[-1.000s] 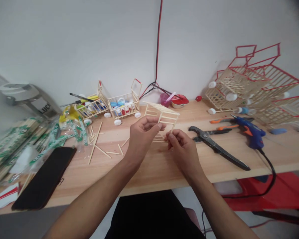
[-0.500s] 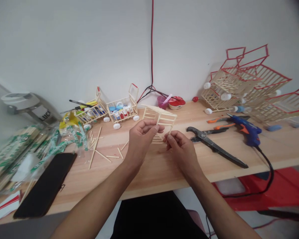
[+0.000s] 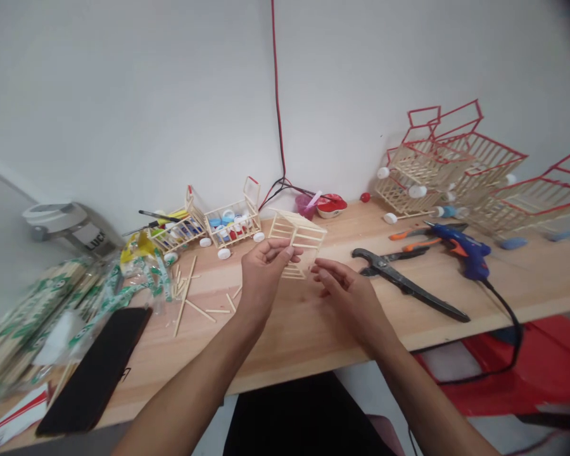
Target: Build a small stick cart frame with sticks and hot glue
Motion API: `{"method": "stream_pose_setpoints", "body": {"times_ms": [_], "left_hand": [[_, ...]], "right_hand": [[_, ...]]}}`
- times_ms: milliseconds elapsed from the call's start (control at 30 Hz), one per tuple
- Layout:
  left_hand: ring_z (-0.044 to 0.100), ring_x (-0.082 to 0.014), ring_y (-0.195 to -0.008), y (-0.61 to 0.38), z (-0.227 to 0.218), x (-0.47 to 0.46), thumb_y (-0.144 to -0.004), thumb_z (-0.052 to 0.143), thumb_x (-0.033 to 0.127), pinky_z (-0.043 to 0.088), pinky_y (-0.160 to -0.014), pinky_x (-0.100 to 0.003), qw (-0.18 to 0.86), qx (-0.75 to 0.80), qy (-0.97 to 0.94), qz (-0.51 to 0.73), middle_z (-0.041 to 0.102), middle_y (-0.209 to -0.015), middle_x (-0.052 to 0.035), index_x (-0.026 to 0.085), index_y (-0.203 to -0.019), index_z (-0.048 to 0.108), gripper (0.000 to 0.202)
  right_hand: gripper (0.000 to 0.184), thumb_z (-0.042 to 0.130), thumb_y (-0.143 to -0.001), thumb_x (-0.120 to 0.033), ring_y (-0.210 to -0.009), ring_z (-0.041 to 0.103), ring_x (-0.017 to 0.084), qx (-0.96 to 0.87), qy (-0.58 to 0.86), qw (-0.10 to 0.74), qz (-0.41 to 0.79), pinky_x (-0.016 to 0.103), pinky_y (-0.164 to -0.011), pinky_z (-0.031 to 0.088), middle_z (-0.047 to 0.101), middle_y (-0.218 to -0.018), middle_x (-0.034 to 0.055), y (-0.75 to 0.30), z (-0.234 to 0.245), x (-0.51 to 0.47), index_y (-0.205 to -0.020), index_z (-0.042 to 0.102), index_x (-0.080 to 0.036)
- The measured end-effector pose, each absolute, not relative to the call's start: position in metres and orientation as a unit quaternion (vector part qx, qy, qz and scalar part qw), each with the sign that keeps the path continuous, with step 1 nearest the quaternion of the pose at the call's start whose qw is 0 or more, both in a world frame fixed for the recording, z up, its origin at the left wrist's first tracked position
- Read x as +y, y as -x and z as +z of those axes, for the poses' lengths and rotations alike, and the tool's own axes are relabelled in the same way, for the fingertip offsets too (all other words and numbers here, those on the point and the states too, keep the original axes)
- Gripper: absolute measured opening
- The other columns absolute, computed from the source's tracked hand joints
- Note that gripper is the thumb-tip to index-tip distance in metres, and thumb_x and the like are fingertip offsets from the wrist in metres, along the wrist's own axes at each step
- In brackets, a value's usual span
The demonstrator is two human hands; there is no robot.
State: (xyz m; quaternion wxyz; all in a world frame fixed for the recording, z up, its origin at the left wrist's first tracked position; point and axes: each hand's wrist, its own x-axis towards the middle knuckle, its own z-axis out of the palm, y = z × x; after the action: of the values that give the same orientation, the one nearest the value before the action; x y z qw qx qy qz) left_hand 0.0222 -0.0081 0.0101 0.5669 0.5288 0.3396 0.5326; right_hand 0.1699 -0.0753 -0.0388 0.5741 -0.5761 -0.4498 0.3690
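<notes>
Left hand [image 3: 265, 273] curls against the wooden stick frame [image 3: 298, 235], held above the bench [image 3: 527, 288]; its fingers cover part of the frame, so from my head view I can't tell if they pinch. Right hand [image 3: 346, 296] is open, just beside it.

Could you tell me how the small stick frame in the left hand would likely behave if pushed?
The stick frame is probably very light, being thin open sticks. Its slim joints look fragile, and its tall shape might tip.

Pliers [image 3: 403, 282] on bench [image 3: 304, 335], btwn stick frame [image 3: 298, 231] & glue gun [image 3: 463, 250].
</notes>
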Motion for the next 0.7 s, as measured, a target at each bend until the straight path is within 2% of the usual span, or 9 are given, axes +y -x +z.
{"method": "stream_pose_setpoints", "body": {"times_ms": [133,267,333,400,500,567,700], "left_hand": [[0.070,-0.0144,-0.071,-0.020,0.013,-0.008,-0.075,0.078,0.026,0.053,-0.075,-0.027,0.555,0.350,-0.533,0.535,0.078,-0.082,-0.0070,0.013,-0.089,0.068,0.021],[0.071,-0.0150,-0.072,-0.019,0.015,-0.009,-0.074,0.079,0.025,0.054,-0.075,-0.027,0.542,0.361,-0.535,0.538,0.078,-0.081,-0.0065,0.013,-0.090,0.069,0.022],[0.071,-0.0144,-0.072,-0.019,0.015,-0.009,-0.074,0.079,0.026,0.054,-0.074,-0.026,0.544,0.357,-0.535,0.540,0.078,-0.082,-0.0061,0.014,-0.090,0.070,0.022],[0.071,-0.0141,-0.072,-0.019,0.014,-0.009,-0.074,0.080,0.026,0.054,-0.073,-0.026,0.549,0.352,-0.532,0.541,0.078,-0.081,-0.0055,0.014,-0.090,0.070,0.022],[0.071,-0.0149,-0.072,-0.020,0.013,-0.009,-0.073,0.080,0.026,0.054,-0.072,-0.026,0.555,0.348,-0.529,0.539,0.077,-0.080,-0.0056,0.014,-0.089,0.070,0.022],[0.071,-0.0152,-0.072,-0.020,0.013,-0.009,-0.073,0.080,0.027,0.054,-0.072,-0.026,0.556,0.350,-0.529,0.537,0.077,-0.080,-0.0060,0.014,-0.089,0.070,0.023],[0.071,-0.0145,-0.071,-0.021,0.013,-0.010,-0.074,0.079,0.025,0.054,-0.073,-0.027,0.558,0.352,-0.523,0.541,0.078,-0.080,-0.0059,0.014,-0.088,0.069,0.021]], "right_hand": [[0.041,0.067,-0.082,-0.048,-0.092,0.070,0.024,-0.470,0.616,0.552,0.308,0.036,-0.069,0.059,0.073,-0.115,0.0107,-0.209,-0.031,-0.106,-0.115,0.070,-0.023],[0.036,0.067,-0.082,-0.048,-0.067,0.066,0.019,-0.385,0.715,0.570,0.127,0.037,-0.070,0.055,0.075,-0.097,0.0099,-0.290,-0.013,-0.139,-0.106,0.073,-0.022],[0.030,0.065,-0.085,-0.041,-0.072,0.069,0.019,-0.331,0.760,0.557,0.047,0.036,-0.073,0.053,0.075,-0.100,0.0118,-0.337,-0.008,-0.151,-0.107,0.072,-0.021],[0.027,0.062,-0.089,-0.035,-0.066,0.068,0.018,-0.289,0.834,0.469,0.027,0.034,-0.067,0.050,0.074,-0.098,0.0139,-0.379,-0.009,-0.157,-0.108,0.070,-0.018],[0.016,0.069,-0.083,-0.030,-0.051,0.060,0.017,-0.270,0.878,0.393,0.040,0.039,-0.064,0.043,0.072,-0.076,0.0148,-0.417,-0.017,-0.155,-0.084,0.074,-0.014],[0.020,0.076,-0.076,-0.034,-0.051,0.056,0.017,-0.283,0.885,0.366,0.050,0.039,-0.064,0.040,0.069,-0.064,0.0123,-0.427,-0.023,-0.146,-0.068,0.073,-0.016],[0.030,0.086,-0.058,-0.042,-0.047,0.048,0.015,-0.314,0.881,0.352,0.044,0.040,-0.059,0.033,0.061,-0.050,0.0088,-0.434,-0.025,-0.117,-0.051,0.070,-0.017]]}}
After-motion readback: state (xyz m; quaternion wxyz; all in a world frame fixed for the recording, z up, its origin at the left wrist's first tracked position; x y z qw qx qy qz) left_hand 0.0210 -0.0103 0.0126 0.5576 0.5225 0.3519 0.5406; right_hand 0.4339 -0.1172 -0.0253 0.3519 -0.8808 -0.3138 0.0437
